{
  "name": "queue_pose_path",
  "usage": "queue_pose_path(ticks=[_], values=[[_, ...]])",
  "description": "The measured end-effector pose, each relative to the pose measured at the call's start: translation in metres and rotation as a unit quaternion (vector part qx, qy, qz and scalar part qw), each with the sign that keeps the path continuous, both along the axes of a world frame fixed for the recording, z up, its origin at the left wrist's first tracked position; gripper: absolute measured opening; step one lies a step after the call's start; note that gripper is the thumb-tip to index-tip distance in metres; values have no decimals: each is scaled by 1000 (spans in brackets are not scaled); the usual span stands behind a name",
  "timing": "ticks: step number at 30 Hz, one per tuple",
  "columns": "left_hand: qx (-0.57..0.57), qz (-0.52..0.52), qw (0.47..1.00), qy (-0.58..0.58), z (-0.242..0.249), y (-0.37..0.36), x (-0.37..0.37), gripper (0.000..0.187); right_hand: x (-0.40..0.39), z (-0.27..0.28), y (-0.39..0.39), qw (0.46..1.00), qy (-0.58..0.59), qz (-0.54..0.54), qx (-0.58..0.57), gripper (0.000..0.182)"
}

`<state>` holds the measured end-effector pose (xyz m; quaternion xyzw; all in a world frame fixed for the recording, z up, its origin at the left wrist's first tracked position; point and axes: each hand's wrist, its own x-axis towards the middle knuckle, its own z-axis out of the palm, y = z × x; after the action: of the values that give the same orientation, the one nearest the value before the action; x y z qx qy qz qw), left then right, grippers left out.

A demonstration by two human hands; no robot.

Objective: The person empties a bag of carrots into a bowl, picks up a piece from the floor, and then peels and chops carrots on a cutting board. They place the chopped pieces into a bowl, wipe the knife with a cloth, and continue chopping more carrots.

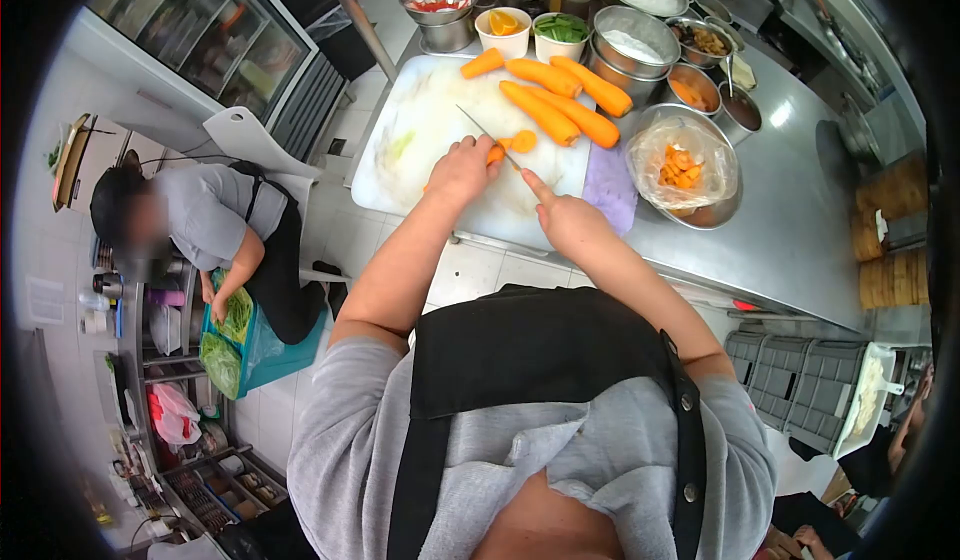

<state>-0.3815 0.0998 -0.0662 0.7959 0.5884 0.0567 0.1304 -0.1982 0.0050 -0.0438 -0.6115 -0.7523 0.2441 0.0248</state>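
My right hand (572,222) is closed around a knife, index finger stretched along the blade. The knife blade (474,121) runs up and left over the white cutting board (400,170). My left hand (463,172) has its fingers curled down on a carrot piece (495,154), partly hidden beside the blade. Cut carrot slices (522,142) lie just past the knife. Several whole peeled carrots (540,112) rest across the far right of the board. A small green scrap (402,144) lies on its left part.
A steel bowl lined with a plastic bag (683,168) holds carrot pieces, beside a purple cloth (610,192). Behind the board stand tubs of orange pieces (503,24) and chopped greens (562,30), plus several steel pots. At left, a co-worker (225,210) handles leafy greens over a teal crate (285,355).
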Motion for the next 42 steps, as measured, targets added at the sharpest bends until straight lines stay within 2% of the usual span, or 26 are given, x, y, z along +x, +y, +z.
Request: queue_pose_path(ticks=[3,5,8,11,12,14,17,24,26,30,32,35,37,39,42], values=[[0,24,1000,-8,-5,2,-3,34,-8,-16,5,999,14,-10,30,60],[-12,68,997,-22,-11,14,-6,36,-4,-24,6,996,58,-22,61,59],[45,101,994,1,-19,33,-9,38,10,-39,5,977,165,-54,126,58],[226,-14,972,-64,-9,22,6,43,25,-29,-5,950,230,-89,190,57],[210,-56,973,-76,-10,20,14,42,29,-20,-9,942,241,-102,210,57],[176,-144,969,-100,-12,15,30,39,38,-2,-18,942,253,-132,180,56],[140,-132,981,-23,-31,18,45,34,52,15,-36,932,284,-157,164,56],[-1,-2,998,-57,-15,31,52,30,88,29,-85,893,353,-192,202,55],[9,-41,998,-51,-38,47,57,28,98,30,-97,886,351,-209,217,55],[40,-25,996,-75,-40,16,75,23,108,20,-109,883,357,-257,162,56],[43,-18,993,-104,-44,2,79,23,100,38,-115,873,365,-318,53,56],[65,-22,987,-143,-30,-11,79,24,98,35,-115,883,365,-293,41,56],[94,-35,979,-176,-11,-11,68,24,98,23,-111,893,365,-249,83,57],[127,-27,962,-241,22,-8,66,26,98,16,-108,889,374,-233,125,57],[76,-79,915,-387,76,-14,90,22,97,24,-102,861,403,-249,188,57]])
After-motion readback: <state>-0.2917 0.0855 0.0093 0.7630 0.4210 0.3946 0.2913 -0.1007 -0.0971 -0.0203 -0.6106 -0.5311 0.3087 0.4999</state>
